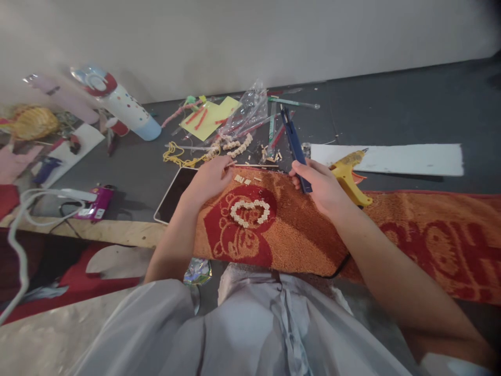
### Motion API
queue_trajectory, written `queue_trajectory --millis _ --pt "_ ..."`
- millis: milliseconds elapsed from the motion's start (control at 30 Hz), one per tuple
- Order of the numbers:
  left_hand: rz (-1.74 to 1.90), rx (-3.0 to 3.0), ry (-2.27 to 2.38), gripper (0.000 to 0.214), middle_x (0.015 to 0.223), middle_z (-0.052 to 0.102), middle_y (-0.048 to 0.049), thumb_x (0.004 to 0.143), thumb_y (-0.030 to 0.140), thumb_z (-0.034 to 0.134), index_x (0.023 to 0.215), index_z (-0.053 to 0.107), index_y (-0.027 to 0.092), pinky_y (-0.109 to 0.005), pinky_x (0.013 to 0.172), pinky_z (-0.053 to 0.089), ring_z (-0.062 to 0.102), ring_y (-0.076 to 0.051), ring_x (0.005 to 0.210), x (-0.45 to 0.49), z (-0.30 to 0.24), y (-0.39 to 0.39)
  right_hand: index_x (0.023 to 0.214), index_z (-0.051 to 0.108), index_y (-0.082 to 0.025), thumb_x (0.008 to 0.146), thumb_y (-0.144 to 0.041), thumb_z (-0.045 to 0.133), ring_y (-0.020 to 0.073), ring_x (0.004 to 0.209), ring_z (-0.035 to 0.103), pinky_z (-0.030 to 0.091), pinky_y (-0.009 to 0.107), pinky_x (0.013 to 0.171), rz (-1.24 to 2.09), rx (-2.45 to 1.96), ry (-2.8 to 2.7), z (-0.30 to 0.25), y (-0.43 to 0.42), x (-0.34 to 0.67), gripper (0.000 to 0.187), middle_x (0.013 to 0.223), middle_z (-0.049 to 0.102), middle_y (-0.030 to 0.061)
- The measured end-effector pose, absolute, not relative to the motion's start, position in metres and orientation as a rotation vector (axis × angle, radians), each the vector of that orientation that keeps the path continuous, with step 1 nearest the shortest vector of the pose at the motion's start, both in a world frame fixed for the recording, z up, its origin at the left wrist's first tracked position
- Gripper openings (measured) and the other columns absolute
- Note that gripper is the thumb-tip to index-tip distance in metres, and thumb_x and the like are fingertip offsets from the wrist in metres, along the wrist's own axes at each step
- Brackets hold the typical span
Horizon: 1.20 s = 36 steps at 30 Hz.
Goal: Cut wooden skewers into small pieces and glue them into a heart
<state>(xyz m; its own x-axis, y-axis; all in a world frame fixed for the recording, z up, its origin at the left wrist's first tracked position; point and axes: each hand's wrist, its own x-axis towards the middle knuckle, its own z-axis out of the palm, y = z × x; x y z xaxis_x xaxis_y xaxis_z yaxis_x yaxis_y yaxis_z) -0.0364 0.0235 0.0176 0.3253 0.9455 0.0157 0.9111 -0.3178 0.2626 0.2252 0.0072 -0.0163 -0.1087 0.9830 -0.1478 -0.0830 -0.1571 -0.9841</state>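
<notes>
My right hand (323,188) is closed around a dark blue box cutter (295,146), which points up and away from me. My left hand (211,178) has its fingertips pinched at the end of a thin wooden stick (256,166) along the far edge of an orange and red mat (303,230). On the mat, between my hands, lies a heart-shaped outline of small pale pieces (235,215). A few short cut pieces (242,180) sit just beyond it. A yellow glue gun (348,177) rests beside my right hand.
A tablet (176,196) lies under my left forearm. Behind are yellow paper (209,120), clear plastic wrap (250,112), yellow string (180,155) and beaded-looking strips (240,146). A white bottle (131,112) lies left, near a purple power adapter (94,203). A white strip (410,159) is right.
</notes>
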Motion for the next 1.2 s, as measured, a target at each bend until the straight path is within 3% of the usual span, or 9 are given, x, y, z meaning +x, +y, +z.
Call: queue_trajectory --millis 200,400,700,933,1200 --pt "0.183 2.369 1.722 0.023 0.076 0.061 -0.0049 0.087 0.037 0.046 0.083 0.059 0.018 -0.029 0.066 0.038 0.054 -0.018 0.071 -0.01 0.018 0.019 0.066 0.048 -0.023 0.074 -0.057 0.067 0.0119 0.058 0.039 0.032 0.029 0.055 1.44 -1.2 -1.126 -0.014 0.007 0.224 0.04 0.063 0.042 -0.0035" --pt "0.018 2.518 1.708 0.036 0.086 0.067 -0.0093 0.087 0.049 0.046 0.087 0.062 0.016 -0.033 0.067 0.041 0.06 -0.023 0.078 0.014 0.013 0.021 0.067 0.049 -0.023 0.074 -0.054 0.068 0.0112 0.057 0.037 0.029 0.028 0.054 1.439 -1.181 -1.108 -0.012 0.006 0.223 0.037 0.064 0.041 -0.0036" --pt "-0.208 2.527 1.718 0.039 0.096 0.068 -0.0152 0.088 0.043 0.044 0.098 0.065 0.012 -0.036 0.075 0.046 0.064 -0.027 0.089 0.026 0.011 0.026 0.068 0.051 -0.022 0.075 -0.053 0.067 0.0112 0.059 0.038 0.03 0.029 0.055 1.411 -1.204 -1.121 -0.009 0.006 0.225 0.036 0.066 0.044 -0.0031" --pt "-0.238 2.513 1.774 0.046 0.1 0.069 -0.0144 0.088 0.052 0.044 0.1 0.064 0.013 -0.036 0.075 0.048 0.065 -0.027 0.09 0.03 0.011 0.026 0.075 0.054 -0.023 0.076 -0.051 0.066 0.0125 0.064 0.042 0.033 0.03 0.06 1.423 -1.189 -1.141 -0.012 0.006 0.225 0.031 0.07 0.046 -0.0024" --pt "-0.279 2.519 1.799 0.039 0.103 0.069 -0.013 0.09 0.044 0.043 0.104 0.062 0.013 -0.034 0.079 0.048 0.065 -0.025 0.095 0.034 0.01 0.024 0.074 0.053 -0.022 0.075 -0.05 0.067 0.0126 0.064 0.042 0.031 0.03 0.06 1.407 -1.179 -1.135 -0.011 0.007 0.225 0.031 0.07 0.045 -0.002"
